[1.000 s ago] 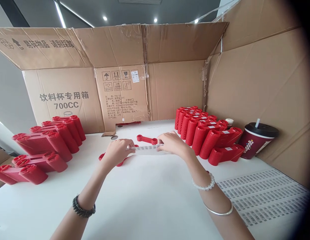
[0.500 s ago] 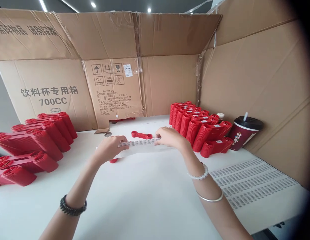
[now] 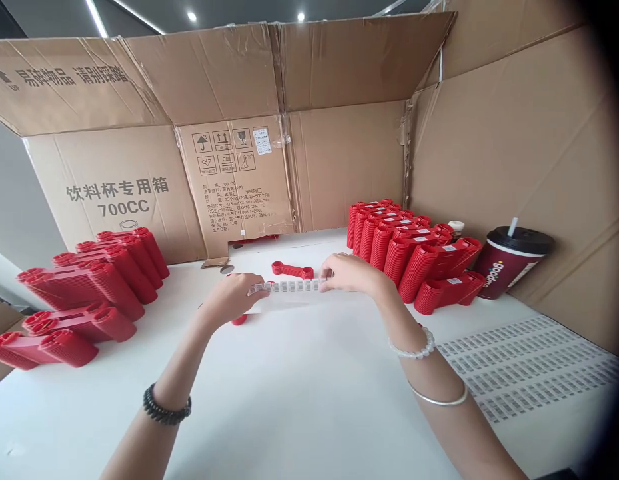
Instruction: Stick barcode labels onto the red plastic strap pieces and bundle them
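Observation:
My left hand [image 3: 234,297] and my right hand [image 3: 352,273] are both closed on the ends of a narrow white strip of barcode labels [image 3: 292,288], held level just above the white table [image 3: 299,400]. Under the strip lies a loose red plastic piece with round ends [image 3: 292,269]. Another red piece [image 3: 238,320] shows below my left hand, mostly hidden by it.
Stacks of red plastic pieces [image 3: 89,283] lie at the left, and more stacks [image 3: 414,250] at the right. A dark red cup with lid and straw [image 3: 509,270] stands by the cardboard wall [image 3: 514,153]. Sheets of barcode labels [image 3: 524,367] lie at the right front.
The hands have stayed on the label strip and lifted it slightly off the table. The view has shifted a little.

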Demonstrator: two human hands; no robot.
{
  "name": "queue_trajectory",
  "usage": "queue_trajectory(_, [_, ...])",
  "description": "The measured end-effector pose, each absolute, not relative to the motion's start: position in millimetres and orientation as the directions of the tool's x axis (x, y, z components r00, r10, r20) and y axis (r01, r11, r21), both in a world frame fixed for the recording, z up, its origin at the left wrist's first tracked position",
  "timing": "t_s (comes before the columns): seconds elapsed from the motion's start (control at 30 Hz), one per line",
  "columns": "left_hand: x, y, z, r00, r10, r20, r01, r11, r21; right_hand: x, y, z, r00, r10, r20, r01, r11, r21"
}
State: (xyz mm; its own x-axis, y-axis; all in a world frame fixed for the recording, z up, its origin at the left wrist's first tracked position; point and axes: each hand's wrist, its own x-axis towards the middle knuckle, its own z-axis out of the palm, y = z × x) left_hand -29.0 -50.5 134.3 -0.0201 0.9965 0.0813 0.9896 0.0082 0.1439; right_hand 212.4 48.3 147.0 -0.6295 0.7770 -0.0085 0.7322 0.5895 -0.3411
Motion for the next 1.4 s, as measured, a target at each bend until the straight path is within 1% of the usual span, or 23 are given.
queue_trajectory(0.13, [-34.9,-48.8,136.4,-0.051,0.995,0.087,0.992,0.041,0.118,216.7,57.3,141.2,-0.615,0.789,-0.004,0.721,0.56,-0.407])
queue_trajectory(0.2, [-38.1,-48.6,136.8,-0.05,0.994,0.102,0.991,0.036,0.132,218.1,60.8,139.8,-0.621,0.784,-0.001,0.71,0.562,-0.424])
queue_trajectory(0.27, [-41.1,-48.9,137.0,-0.047,0.992,0.119,0.987,0.028,0.157,220.7,64.2,139.5,-0.618,0.785,0.036,0.697,0.569,-0.436])
queue_trajectory(0.33, [-43.9,-49.4,137.3,-0.059,0.99,0.13,0.983,0.036,0.178,225.9,68.6,139.8,-0.6,0.797,0.073,0.697,0.565,-0.442])
queue_trajectory(0.4, [-46.2,-49.6,137.8,-0.081,0.988,0.132,0.979,0.054,0.196,233.2,74.1,139.8,-0.569,0.818,0.081,0.71,0.539,-0.453])
queue_trajectory(0.5, [-48.1,-49.5,138.5,-0.101,0.986,0.133,0.974,0.071,0.213,241.1,82.0,137.7,-0.523,0.851,0.055,0.742,0.486,-0.461])
queue_trajectory(0.57, [-47.7,-49.3,138.5,-0.097,0.986,0.132,0.975,0.068,0.21,238.9,84.3,134.3,-0.527,0.849,0.029,0.756,0.484,-0.441])
queue_trajectory(0.7, [-44.3,-49.3,138.1,-0.067,0.991,0.114,0.978,0.043,0.204,217.3,81.3,124.3,-0.609,0.793,0.0,0.731,0.561,-0.39])
queue_trajectory(0.87, [-40.8,-49.3,137.0,-0.002,0.993,0.12,0.97,-0.027,0.24,202.1,78.5,117.6,-0.676,0.731,-0.092,0.7,0.599,-0.388])
queue_trajectory(0.97, [-39.3,-48.0,134.7,-0.013,0.995,0.097,0.967,-0.012,0.253,206.3,80.0,119.6,-0.685,0.72,-0.11,0.698,0.604,-0.384])
queue_trajectory(1.07, [-38.5,-46.4,131.0,-0.015,0.998,0.061,0.962,-0.002,0.273,211.9,81.2,122.7,-0.708,0.685,-0.173,0.689,0.615,-0.384])
queue_trajectory(1.13, [-39.1,-45.5,128.3,0.007,1.0,0.017,0.948,-0.012,0.317,215.3,81.4,124.5,-0.734,0.64,-0.227,0.67,0.629,-0.394])
queue_trajectory(1.2, [-41.1,-45.0,125.8,0.044,0.998,-0.04,0.924,-0.025,0.381,219.4,80.9,126.9,-0.753,0.615,-0.234,0.65,0.64,-0.41])
queue_trajectory(1.3, [-45.7,-44.3,123.4,0.068,0.991,-0.115,0.9,-0.011,0.435,227.6,78.8,132.9,-0.748,0.631,-0.206,0.649,0.631,-0.425])
queue_trajectory(1.4, [-49.4,-43.5,122.9,0.049,0.988,-0.144,0.908,0.015,0.419,235.5,76.1,139.5,-0.714,0.664,-0.224,0.682,0.586,-0.437])
